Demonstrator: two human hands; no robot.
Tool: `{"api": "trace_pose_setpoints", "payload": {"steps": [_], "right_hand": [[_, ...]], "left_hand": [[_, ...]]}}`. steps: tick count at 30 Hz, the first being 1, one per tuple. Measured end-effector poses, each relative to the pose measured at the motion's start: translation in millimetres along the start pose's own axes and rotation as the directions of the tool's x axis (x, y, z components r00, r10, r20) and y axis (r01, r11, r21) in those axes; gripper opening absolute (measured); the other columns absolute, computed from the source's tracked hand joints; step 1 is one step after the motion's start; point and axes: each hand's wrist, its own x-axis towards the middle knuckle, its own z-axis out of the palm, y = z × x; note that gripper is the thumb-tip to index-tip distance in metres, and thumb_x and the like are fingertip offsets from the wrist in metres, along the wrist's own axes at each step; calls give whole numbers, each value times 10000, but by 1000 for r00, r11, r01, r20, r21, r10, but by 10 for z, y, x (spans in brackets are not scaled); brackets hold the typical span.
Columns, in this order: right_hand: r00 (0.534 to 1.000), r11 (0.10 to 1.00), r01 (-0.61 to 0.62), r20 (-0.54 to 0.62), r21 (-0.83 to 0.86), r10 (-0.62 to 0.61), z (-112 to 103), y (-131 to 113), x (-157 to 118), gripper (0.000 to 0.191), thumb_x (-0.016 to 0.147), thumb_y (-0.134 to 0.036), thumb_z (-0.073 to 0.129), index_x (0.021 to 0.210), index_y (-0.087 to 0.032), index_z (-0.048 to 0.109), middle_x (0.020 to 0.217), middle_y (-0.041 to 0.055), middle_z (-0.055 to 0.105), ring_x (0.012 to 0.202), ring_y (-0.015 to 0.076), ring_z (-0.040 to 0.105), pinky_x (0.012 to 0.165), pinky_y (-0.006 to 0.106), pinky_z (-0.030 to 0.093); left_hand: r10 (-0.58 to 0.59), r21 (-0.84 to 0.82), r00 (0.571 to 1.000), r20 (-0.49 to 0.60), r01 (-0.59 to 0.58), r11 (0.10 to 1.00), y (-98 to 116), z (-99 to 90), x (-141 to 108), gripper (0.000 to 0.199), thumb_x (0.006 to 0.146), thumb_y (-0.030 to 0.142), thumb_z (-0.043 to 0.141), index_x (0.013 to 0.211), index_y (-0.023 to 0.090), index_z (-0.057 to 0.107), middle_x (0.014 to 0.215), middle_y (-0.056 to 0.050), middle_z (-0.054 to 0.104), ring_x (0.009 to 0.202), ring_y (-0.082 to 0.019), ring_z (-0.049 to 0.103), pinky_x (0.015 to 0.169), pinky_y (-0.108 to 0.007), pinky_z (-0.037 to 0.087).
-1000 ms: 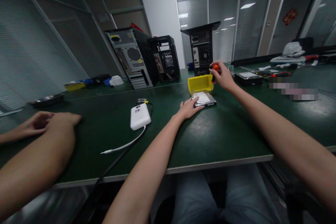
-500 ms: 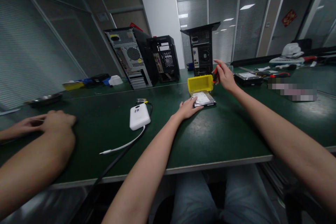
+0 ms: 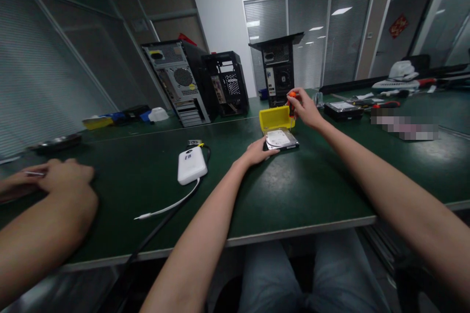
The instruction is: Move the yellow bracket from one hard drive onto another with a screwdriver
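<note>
Resting flat, your left hand (image 3: 256,150) presses its open fingers against the near-left edge of the hard drive (image 3: 280,140), which lies on the green table (image 3: 316,186) just in front of the yellow bin (image 3: 276,118). Your right hand (image 3: 306,109) is closed around a screwdriver (image 3: 291,102); only its orange cap and a bit of dark handle show, and the tip is hidden behind the bin's corner. A co-worker's hands (image 3: 55,176) at the far left overlap, so what they hold is hard to make out. The white power bank (image 3: 191,165) lies well apart from the drive.
</note>
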Motion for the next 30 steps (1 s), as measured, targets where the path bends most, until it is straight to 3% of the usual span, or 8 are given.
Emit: {"api": "trace_pose_setpoints", "payload": {"steps": [7, 19, 26, 30], "right_hand": [[989, 1000, -6, 147, -13, 8, 75, -137, -7, 248, 841, -419, 504, 990, -228, 454, 789, 2, 588, 451, 70, 482, 450, 223, 409], [997, 997, -76, 10, 4, 76, 18, 101, -16, 298, 850, -460, 462, 1047, -237, 438, 781, -2, 586, 459, 77, 496, 451, 224, 426], [981, 983, -184, -58, 9, 184, -5, 287, -40, 354, 798, -438, 538, 1064, -213, 479, 775, 25, 612, 535, 116, 547, 493, 249, 468], [948, 953, -301, -100, 33, 302, -3, 449, -85, 318, 793, -421, 549, 1012, -191, 525, 799, 37, 625, 582, 119, 564, 545, 258, 490]], "left_hand": [[30, -73, 1000, -7, -30, 997, -44, -24, 0, 796, 714, 608, 572, 1350, 161, 401, 1369, -101, 464, 1232, -266, 455, 1016, -327, 352], [-11, 5, 1000, -6, 11, 1000, -98, 3, 13, 795, 702, 691, 510, 1308, 179, 462, 1343, -97, 495, 1216, -281, 469, 1003, -343, 354], [-11, -1, 1000, 18, 11, 1000, -58, -34, -10, 736, 729, 642, 520, 1301, 181, 472, 1336, -84, 505, 1229, -269, 460, 1005, -328, 352], [-33, 4, 999, 21, 32, 999, -57, -40, -14, 739, 727, 636, 524, 1305, 178, 467, 1341, -88, 498, 1232, -265, 459, 1009, -320, 347]]}}
